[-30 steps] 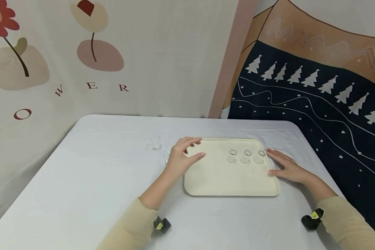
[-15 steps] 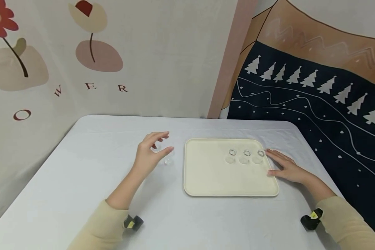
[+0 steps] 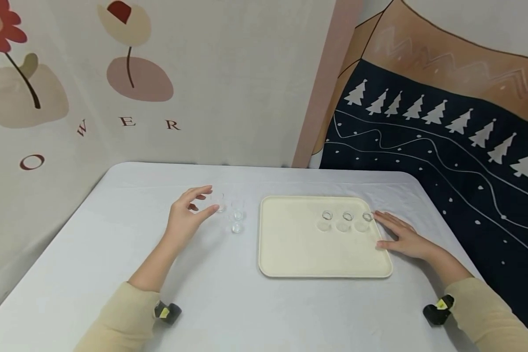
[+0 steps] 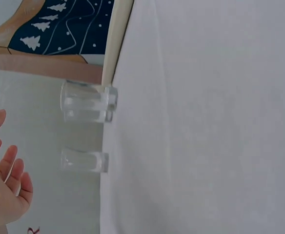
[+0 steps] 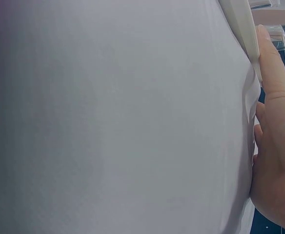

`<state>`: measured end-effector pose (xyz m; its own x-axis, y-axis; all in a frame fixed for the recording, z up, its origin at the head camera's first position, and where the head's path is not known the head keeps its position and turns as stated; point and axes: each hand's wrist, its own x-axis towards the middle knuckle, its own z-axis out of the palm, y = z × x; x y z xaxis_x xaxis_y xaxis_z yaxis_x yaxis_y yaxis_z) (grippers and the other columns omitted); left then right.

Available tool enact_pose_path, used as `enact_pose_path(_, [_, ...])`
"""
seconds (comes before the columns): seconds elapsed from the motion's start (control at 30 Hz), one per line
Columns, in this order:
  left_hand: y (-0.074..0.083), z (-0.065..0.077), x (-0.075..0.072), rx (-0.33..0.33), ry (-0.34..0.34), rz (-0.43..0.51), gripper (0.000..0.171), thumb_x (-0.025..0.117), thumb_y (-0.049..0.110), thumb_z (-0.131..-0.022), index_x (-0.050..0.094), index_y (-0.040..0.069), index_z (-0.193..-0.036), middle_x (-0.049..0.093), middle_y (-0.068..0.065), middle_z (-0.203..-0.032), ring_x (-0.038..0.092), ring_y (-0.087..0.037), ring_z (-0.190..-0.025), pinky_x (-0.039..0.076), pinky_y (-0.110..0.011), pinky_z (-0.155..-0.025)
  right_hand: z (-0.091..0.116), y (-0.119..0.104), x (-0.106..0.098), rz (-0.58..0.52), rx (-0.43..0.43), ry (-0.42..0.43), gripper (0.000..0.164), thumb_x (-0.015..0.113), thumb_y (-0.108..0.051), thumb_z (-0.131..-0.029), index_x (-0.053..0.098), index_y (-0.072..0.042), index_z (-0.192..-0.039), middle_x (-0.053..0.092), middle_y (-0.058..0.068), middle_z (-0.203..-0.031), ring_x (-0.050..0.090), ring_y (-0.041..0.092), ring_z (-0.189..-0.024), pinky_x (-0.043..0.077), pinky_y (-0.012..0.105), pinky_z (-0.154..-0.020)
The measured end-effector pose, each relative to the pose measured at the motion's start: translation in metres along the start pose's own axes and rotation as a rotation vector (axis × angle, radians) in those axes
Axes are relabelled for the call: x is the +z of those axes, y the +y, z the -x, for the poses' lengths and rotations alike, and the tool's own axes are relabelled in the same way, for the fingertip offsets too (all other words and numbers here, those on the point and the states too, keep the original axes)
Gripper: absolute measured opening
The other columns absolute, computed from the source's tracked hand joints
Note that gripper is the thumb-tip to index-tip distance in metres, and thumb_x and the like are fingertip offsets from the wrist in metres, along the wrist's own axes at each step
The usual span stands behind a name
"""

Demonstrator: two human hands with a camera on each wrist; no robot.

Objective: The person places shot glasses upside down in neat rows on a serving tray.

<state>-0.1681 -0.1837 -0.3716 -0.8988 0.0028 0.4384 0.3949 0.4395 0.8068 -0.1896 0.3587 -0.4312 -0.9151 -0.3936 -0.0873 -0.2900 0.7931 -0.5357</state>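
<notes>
Shifts the left hand (image 3: 184, 213), parted at thumb and fingers and grasping nothing, away from the tray (image 3: 325, 261) to just beside the leftmost glass (image 3: 221, 203). Rests the right hand (image 3: 402, 238), outstretched and gripping nothing, at the tray's right edge. Seems to turn from three tray glasses (image 3: 345, 225) to three table glasses (image 3: 237, 214).

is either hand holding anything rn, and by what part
Nothing appears held: the left hand is apart from the nearest clear glass, and the right hand merely touches the right edge of the tray.
</notes>
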Motion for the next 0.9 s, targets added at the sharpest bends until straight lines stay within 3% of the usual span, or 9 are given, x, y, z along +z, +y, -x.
enact_pose_path(0.1, [-0.022,-0.004,-0.002,-0.034,-0.011,-0.016,0.046,0.076,0.006,-0.082,0.060,0.005,-0.126,0.062,-0.012,-0.120,0.052,-0.028,-0.105,0.042,-0.034,-0.077,0.000,0.000,0.000,0.002,0.000,0.002,0.084,0.071,-0.036,-0.084,0.028,-0.007,-0.150,0.018,0.027,-0.153,0.009,0.050,-0.137,0.005,0.072,-0.100])
enact_pose_path(0.23, [-0.038,-0.010,-0.004,-0.091,-0.030,-0.031,0.048,0.076,0.010,-0.083,0.059,0.007,-0.128,0.062,-0.010,-0.123,0.052,-0.024,-0.106,0.042,-0.024,-0.075,0.001,-0.001,0.000,0.004,-0.002,0.003,0.084,0.071,-0.036,-0.084,0.027,-0.007,-0.150,0.018,0.027,-0.152,0.010,0.050,-0.137,0.005,0.071,-0.101])
enact_pose_path(0.57, [-0.067,-0.022,-0.002,-0.248,-0.150,-0.004,0.058,0.074,0.016,-0.086,0.050,0.002,-0.137,0.056,-0.014,-0.130,0.046,-0.032,-0.116,0.038,-0.043,-0.090,0.001,-0.003,-0.001,-0.006,-0.012,-0.002,0.084,0.071,-0.035,-0.084,0.027,-0.007,-0.150,0.018,0.027,-0.152,0.008,0.049,-0.138,0.004,0.072,-0.100])
enact_pose_path(0.73, [-0.075,-0.023,0.001,-0.304,-0.200,0.000,0.059,0.073,0.019,-0.086,0.049,0.002,-0.137,0.055,-0.013,-0.131,0.045,-0.031,-0.118,0.043,-0.039,-0.084,0.000,-0.002,-0.001,-0.005,-0.016,-0.002,0.084,0.071,-0.035,-0.084,0.027,-0.007,-0.150,0.019,0.027,-0.152,0.008,0.049,-0.138,0.005,0.072,-0.100])
enact_pose_path(0.9, [-0.079,-0.024,0.005,-0.329,-0.202,-0.034,0.057,0.074,0.018,-0.085,0.052,0.002,-0.135,0.056,-0.015,-0.129,0.047,-0.030,-0.114,0.044,-0.032,-0.078,0.000,-0.002,0.000,0.007,-0.021,0.002,0.084,0.071,-0.035,-0.084,0.028,-0.007,-0.150,0.019,0.027,-0.152,0.009,0.049,-0.138,0.005,0.071,-0.101])
